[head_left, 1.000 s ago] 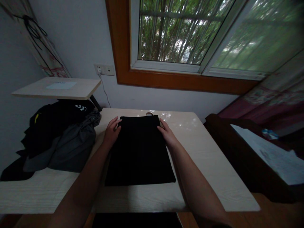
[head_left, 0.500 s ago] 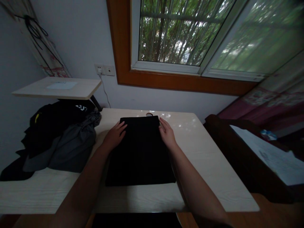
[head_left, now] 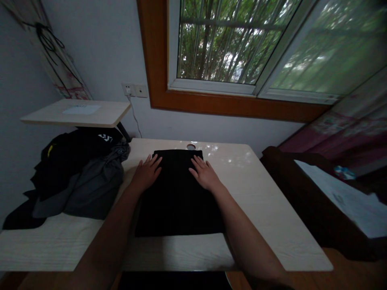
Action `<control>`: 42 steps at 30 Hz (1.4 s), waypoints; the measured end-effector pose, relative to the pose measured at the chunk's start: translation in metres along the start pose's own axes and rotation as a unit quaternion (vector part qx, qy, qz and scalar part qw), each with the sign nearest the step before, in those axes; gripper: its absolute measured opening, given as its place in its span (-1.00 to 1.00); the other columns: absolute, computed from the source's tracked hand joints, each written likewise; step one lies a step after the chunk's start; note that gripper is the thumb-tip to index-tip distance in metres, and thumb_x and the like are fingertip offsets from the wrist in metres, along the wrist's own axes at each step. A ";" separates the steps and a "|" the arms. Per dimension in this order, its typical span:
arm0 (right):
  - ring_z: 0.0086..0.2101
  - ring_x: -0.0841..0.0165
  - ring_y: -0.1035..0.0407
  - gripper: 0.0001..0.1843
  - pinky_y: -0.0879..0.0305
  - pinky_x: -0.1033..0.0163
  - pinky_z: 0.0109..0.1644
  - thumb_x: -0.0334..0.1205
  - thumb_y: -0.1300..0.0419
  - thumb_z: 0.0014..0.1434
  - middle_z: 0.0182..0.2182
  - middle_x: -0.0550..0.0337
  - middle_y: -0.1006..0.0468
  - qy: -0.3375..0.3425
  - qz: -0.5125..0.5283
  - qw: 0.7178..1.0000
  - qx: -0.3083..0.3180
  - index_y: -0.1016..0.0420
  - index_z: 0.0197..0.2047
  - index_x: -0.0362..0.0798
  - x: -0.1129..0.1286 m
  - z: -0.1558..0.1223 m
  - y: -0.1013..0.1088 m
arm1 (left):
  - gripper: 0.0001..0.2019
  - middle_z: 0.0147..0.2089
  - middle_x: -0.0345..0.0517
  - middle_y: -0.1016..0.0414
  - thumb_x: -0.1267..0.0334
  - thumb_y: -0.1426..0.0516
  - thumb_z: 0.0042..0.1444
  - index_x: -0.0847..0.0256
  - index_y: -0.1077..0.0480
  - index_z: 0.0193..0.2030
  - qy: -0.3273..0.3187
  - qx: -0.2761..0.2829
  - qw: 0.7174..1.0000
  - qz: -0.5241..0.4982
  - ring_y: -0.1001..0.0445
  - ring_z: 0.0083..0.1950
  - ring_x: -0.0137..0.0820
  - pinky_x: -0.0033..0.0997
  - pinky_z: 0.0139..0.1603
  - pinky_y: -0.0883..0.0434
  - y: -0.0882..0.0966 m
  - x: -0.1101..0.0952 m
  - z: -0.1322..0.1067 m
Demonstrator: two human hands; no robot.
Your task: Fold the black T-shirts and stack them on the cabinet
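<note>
A black folded piece of cloth, seemingly a garment (head_left: 179, 201), lies flat on the pale wooden table (head_left: 256, 193), its narrower end toward the wall. On its far left edge rests my left hand (head_left: 147, 173), fingers spread and pointing away from me. My right hand (head_left: 205, 172) lies flat on the cloth near its far right corner, fingers also apart. Neither hand grips anything. The garment's exact kind cannot be made out in the dark fabric.
Black and grey clothes (head_left: 87, 177) are heaped at the left, under a small raised shelf (head_left: 111, 114) bearing a paper (head_left: 81, 109). A round hole (head_left: 191, 147) sits at the table's back edge. Right of the table stands a dark brown piece of furniture (head_left: 302, 193) with a white sheet (head_left: 341, 197).
My right hand has moved inward from the cloth's right edge onto its top. My left hand stays at the left edge, its fingers a little more spread.
</note>
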State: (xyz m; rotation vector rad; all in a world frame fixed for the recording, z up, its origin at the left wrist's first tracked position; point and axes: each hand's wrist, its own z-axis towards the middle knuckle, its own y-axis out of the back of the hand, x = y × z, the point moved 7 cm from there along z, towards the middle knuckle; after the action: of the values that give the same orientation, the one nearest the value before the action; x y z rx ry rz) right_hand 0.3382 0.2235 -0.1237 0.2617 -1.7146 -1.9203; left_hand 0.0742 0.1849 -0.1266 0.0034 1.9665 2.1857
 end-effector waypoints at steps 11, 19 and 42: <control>0.46 0.14 0.16 -0.28 0.20 -0.18 0.50 0.12 0.15 0.47 0.50 -0.03 0.09 -0.014 -0.041 0.998 -0.034 -0.04 0.51 -0.14 0.001 0.000 0.008 | -0.43 0.58 -0.13 0.06 0.02 0.16 0.43 0.01 0.00 0.53 0.013 -0.005 1.000 -0.009 0.08 0.57 -0.04 0.28 0.47 -0.01 -0.001 0.000 -0.001; 0.46 0.19 0.15 -0.25 0.19 -0.14 0.51 0.19 0.17 0.45 0.49 0.01 0.03 0.099 -0.031 0.994 0.021 -0.08 0.50 -0.11 0.042 0.034 0.003 | -0.43 0.58 -0.12 0.06 0.01 0.16 0.43 -0.01 0.00 0.53 0.013 -0.012 1.000 -0.010 0.07 0.57 -0.04 0.28 0.47 -0.01 -0.004 0.002 -0.001; 0.45 0.08 0.09 -0.31 0.06 -0.18 0.46 -0.14 0.11 0.42 0.48 -0.15 0.00 -0.134 0.000 0.991 -0.008 0.06 0.52 -0.21 -0.064 0.027 0.011 | -0.43 0.57 -0.14 0.01 0.01 0.17 0.42 -0.03 -0.02 0.53 0.016 -0.033 0.999 0.002 0.01 0.56 -0.12 0.16 0.50 0.02 -0.002 0.002 -0.004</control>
State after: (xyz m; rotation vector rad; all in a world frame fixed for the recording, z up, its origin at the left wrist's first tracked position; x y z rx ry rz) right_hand 0.3813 0.2792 -0.1217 -0.0057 -1.8657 -2.0433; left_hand 0.0722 0.1810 -0.1290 -0.0367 1.9112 2.2662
